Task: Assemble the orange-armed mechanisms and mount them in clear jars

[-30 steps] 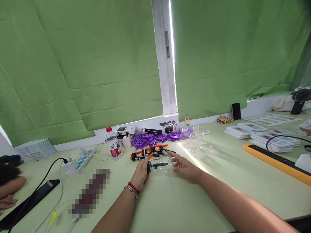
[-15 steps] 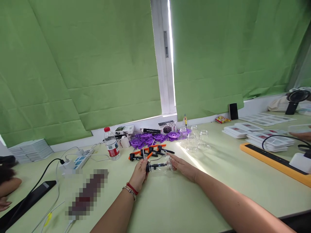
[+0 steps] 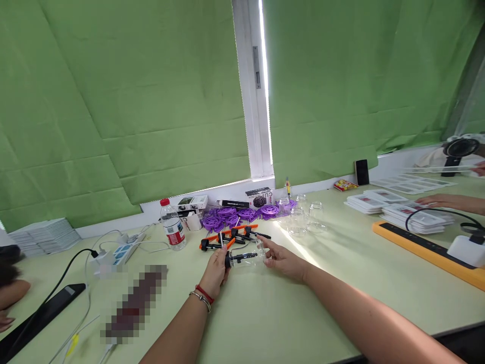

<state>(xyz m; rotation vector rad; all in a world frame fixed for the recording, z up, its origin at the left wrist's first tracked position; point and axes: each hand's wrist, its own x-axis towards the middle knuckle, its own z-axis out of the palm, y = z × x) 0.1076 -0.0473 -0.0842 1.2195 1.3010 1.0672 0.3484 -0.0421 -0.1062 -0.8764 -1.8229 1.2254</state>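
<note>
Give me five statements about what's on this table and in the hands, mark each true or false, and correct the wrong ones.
1. The left hand holds the black end of a clear jar. True.
2. The bottle has a blue cap. False: the bottle's cap is red.
3. The right hand is at the jar's clear end. True.
4. The phone lies flat. False: the phone stands upright.
5. An orange power strip lies on the table's right side. True.
</note>
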